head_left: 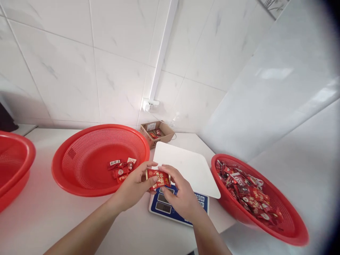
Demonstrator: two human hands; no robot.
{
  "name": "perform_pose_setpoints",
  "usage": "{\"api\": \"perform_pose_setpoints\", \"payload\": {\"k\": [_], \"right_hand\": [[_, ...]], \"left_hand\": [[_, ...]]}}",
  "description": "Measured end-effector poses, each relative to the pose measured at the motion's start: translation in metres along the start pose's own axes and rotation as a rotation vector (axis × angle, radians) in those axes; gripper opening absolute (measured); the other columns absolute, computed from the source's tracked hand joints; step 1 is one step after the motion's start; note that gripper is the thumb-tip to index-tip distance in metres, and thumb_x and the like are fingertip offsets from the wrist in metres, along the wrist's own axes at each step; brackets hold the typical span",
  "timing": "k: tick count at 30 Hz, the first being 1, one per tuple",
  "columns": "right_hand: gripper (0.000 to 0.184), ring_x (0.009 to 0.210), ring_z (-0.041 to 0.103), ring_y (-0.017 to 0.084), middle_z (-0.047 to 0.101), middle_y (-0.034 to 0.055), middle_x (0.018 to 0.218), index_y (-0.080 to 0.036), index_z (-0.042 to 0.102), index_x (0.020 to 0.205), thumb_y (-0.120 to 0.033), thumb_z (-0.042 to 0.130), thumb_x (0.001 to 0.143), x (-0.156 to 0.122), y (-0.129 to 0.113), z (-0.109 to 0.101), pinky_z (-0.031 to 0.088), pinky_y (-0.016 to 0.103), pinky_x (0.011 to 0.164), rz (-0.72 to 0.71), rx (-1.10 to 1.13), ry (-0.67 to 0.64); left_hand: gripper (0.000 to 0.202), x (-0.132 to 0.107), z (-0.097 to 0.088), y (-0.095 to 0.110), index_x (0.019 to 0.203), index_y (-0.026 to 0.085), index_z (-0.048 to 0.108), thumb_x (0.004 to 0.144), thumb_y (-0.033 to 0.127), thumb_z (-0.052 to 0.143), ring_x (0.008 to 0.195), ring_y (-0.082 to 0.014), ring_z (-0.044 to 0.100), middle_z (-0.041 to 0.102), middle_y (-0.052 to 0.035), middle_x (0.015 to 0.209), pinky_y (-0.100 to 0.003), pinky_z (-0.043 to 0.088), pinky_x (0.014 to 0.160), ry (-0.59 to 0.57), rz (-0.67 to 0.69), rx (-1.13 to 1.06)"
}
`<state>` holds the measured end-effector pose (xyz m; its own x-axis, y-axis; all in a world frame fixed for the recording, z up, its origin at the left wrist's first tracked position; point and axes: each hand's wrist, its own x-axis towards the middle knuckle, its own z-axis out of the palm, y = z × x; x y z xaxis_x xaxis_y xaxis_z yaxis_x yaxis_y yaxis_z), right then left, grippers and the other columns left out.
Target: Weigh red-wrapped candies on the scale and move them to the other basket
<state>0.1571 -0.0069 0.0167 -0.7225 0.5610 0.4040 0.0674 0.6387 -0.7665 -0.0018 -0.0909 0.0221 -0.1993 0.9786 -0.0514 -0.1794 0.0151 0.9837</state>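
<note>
Both hands hold one small red packet (158, 178) with gold print, just above the display end of a blue and white scale (170, 207). My left hand (135, 186) pinches the packet's left end with thumb and fingers. At the right end, my right hand (180, 194) grips it with closed fingers. A red mesh basket (79, 166) to the left holds a few red packets (120, 169). To the right, another red basket (289, 230) is piled with several red packets (247, 193).
The scale's white platform (186, 166) lies behind the hands. A small open cardboard box (156, 132) with red packets stands against the tiled wall. Part of a third red basket (13, 163) shows at the left edge. A white conduit and socket (150, 104) run down the wall.
</note>
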Motion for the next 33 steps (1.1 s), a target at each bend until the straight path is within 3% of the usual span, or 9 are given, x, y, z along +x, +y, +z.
{"api": "perform_pose_setpoints", "payload": {"k": [2, 4, 7, 9, 11, 16, 24, 27, 33], "right_hand": [[0.050, 0.128, 0.045, 0.021, 0.047, 0.0067, 0.141, -0.029, 0.047, 0.132, -0.025, 0.057, 0.084, 0.001, 0.001, 0.004, 0.044, 0.040, 0.102, 0.063, 0.134, 0.077], [0.045, 0.122, 0.051, 0.022, 0.052, 0.0090, 0.135, -0.026, 0.049, 0.129, -0.036, 0.057, 0.086, 0.005, 0.004, 0.007, 0.049, 0.037, 0.095, 0.149, 0.235, 0.151], [0.036, 0.081, 0.063, 0.018, 0.068, 0.0071, 0.094, -0.020, 0.060, 0.100, -0.053, 0.055, 0.085, 0.009, 0.007, 0.009, 0.053, 0.029, 0.065, 0.299, 0.253, 0.172], [0.040, 0.057, 0.054, 0.013, 0.062, 0.0012, 0.066, -0.020, 0.057, 0.079, -0.059, 0.052, 0.084, 0.009, 0.007, 0.009, 0.045, 0.025, 0.051, 0.370, 0.253, 0.153], [0.043, 0.049, 0.047, 0.011, 0.054, -0.0025, 0.055, -0.020, 0.052, 0.071, -0.061, 0.051, 0.084, 0.008, 0.007, 0.009, 0.039, 0.023, 0.047, 0.396, 0.308, 0.154], [0.041, 0.050, 0.044, 0.009, 0.051, -0.0039, 0.055, -0.020, 0.050, 0.071, -0.059, 0.057, 0.081, 0.008, 0.006, 0.015, 0.033, 0.021, 0.047, 0.407, 0.562, 0.152], [0.039, 0.052, 0.048, 0.010, 0.053, -0.0030, 0.060, -0.019, 0.060, 0.081, -0.057, 0.067, 0.073, 0.012, 0.008, 0.022, 0.035, 0.023, 0.048, 0.491, 0.688, 0.138], [0.038, 0.055, 0.051, 0.011, 0.056, -0.0021, 0.065, -0.020, 0.064, 0.093, -0.053, 0.068, 0.073, 0.005, 0.015, 0.013, 0.037, 0.023, 0.049, 0.486, 0.660, 0.172], [0.038, 0.058, 0.052, 0.013, 0.056, -0.0012, 0.066, -0.019, 0.064, 0.096, -0.051, 0.067, 0.075, -0.017, 0.036, -0.022, 0.040, 0.026, 0.053, 0.490, 0.461, 0.296]], "left_hand": [[0.049, -0.001, 0.000, 0.002, 0.118, 0.021, 0.048, 0.076, 0.040, 0.065, 0.082, -0.0162, 0.060, 0.063, -0.0026, 0.093, -0.033, 0.055, 0.071, 0.051, 0.041, -0.003], [0.046, -0.002, -0.001, 0.003, 0.117, 0.021, 0.048, 0.077, 0.036, 0.064, 0.080, -0.0151, 0.060, 0.063, -0.0016, 0.090, -0.032, 0.054, 0.073, 0.080, 0.074, 0.021], [0.046, -0.003, -0.002, 0.003, 0.117, 0.022, 0.048, 0.076, 0.034, 0.064, 0.079, -0.0146, 0.059, 0.062, -0.0008, 0.089, -0.032, 0.053, 0.073, 0.098, 0.084, 0.062], [0.047, -0.003, -0.002, 0.004, 0.117, 0.021, 0.048, 0.076, 0.037, 0.064, 0.079, -0.0150, 0.059, 0.061, -0.0006, 0.088, -0.031, 0.053, 0.071, 0.099, 0.082, 0.067], [0.047, -0.002, -0.002, 0.005, 0.117, 0.021, 0.046, 0.078, 0.041, 0.061, 0.073, -0.0143, 0.058, 0.060, 0.0004, 0.083, -0.030, 0.052, 0.065, 0.084, 0.082, 0.066], [0.040, -0.002, -0.006, 0.005, 0.112, 0.021, 0.047, 0.082, 0.045, 0.057, 0.058, -0.0103, 0.049, 0.051, 0.0049, 0.068, -0.023, 0.044, 0.050, 0.071, 0.121, 0.075], [0.040, -0.002, -0.015, 0.010, 0.111, 0.022, 0.050, 0.081, 0.047, 0.058, 0.057, -0.0101, 0.049, 0.048, 0.0055, 0.066, -0.022, 0.042, 0.050, 0.161, 0.168, 0.031], [0.038, -0.001, -0.022, 0.014, 0.110, 0.022, 0.052, 0.082, 0.048, 0.057, 0.058, -0.0107, 0.051, 0.051, 0.0045, 0.066, -0.023, 0.044, 0.053, 0.227, 0.195, 0.044], [0.040, 0.002, -0.042, 0.020, 0.111, 0.026, 0.054, 0.081, 0.052, 0.058, 0.061, -0.0114, 0.053, 0.052, 0.0052, 0.068, -0.024, 0.048, 0.056, 0.405, 0.232, 0.138]]}}
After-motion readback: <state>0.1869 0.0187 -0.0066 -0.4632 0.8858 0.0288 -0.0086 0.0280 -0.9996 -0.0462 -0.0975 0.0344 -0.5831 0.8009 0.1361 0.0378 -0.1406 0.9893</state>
